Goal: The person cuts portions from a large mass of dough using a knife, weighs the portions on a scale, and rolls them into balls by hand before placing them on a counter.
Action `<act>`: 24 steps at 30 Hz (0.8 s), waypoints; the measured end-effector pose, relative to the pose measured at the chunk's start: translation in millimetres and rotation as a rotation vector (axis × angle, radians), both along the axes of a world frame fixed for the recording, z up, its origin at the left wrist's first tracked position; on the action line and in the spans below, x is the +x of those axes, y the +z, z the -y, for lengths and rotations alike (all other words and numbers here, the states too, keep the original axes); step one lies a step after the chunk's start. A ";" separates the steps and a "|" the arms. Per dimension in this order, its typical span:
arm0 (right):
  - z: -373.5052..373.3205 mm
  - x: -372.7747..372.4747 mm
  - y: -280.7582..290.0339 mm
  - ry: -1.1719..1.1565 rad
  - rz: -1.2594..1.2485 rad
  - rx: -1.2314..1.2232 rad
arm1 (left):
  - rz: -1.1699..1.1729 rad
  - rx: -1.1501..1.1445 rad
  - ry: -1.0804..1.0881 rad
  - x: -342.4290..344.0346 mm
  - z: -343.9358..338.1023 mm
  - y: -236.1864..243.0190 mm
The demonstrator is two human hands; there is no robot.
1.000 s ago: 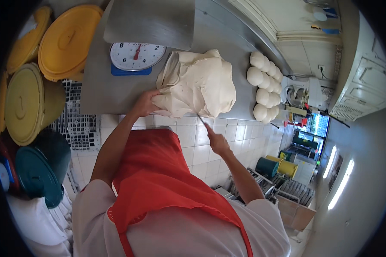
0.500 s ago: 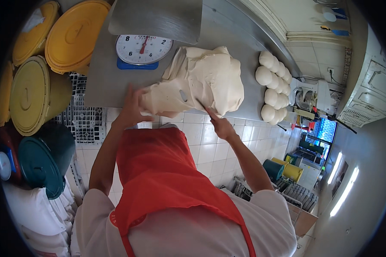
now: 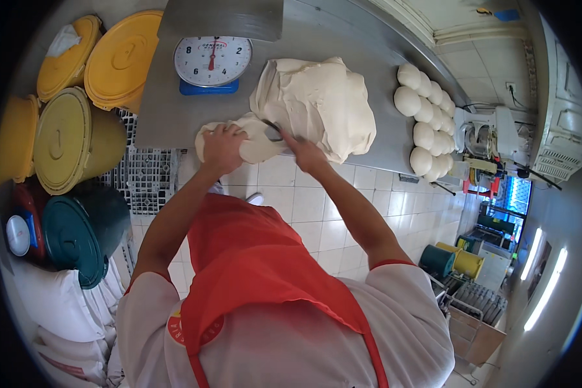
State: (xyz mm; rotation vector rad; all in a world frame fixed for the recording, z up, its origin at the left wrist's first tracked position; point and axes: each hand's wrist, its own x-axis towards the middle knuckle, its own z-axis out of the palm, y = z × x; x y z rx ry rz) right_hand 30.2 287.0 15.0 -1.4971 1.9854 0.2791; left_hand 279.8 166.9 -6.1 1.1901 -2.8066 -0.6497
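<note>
My left hand point(image 3: 224, 145) presses on a flattened piece of pale dough point(image 3: 260, 146) at the steel worktable's front edge, fingers bent into it. My right hand point(image 3: 304, 151) is closed round the handle of a knife-like blade point(image 3: 272, 128), which sits between that piece and the large, creased dough mass point(image 3: 323, 103). Whether the piece is fully separate I cannot tell. A round dial scale point(image 3: 211, 64) with a blue base stands behind, left of the mass. At the right, several smooth dough balls point(image 3: 422, 134) lie in rows.
The steel worktable point(image 3: 161, 116) has a raised sheet point(image 3: 220, 16) by the scale. Lidded yellow bins point(image 3: 119, 55), a green bin point(image 3: 69, 233) and white sacks point(image 3: 52, 297) stand at the left. A mixer point(image 3: 495, 132) is beyond the balls; more bins point(image 3: 436, 260) are at the right.
My left hand has lifted, then come down on top of the dough's left part, now a flattened lobe. My right hand and blade have moved leftward and up across the dough.
</note>
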 end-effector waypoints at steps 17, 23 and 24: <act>-255.6 43.0 -59.9 -0.637 0.339 -0.388 | -0.625 0.114 0.262 -21.4 233.0 261.3; -249.4 52.8 -39.1 -0.847 0.366 -0.626 | -0.416 0.125 0.286 -58.0 333.8 232.0; -255.4 54.2 -43.9 -0.882 0.346 -0.634 | -0.394 0.152 0.270 -63.5 334.3 232.9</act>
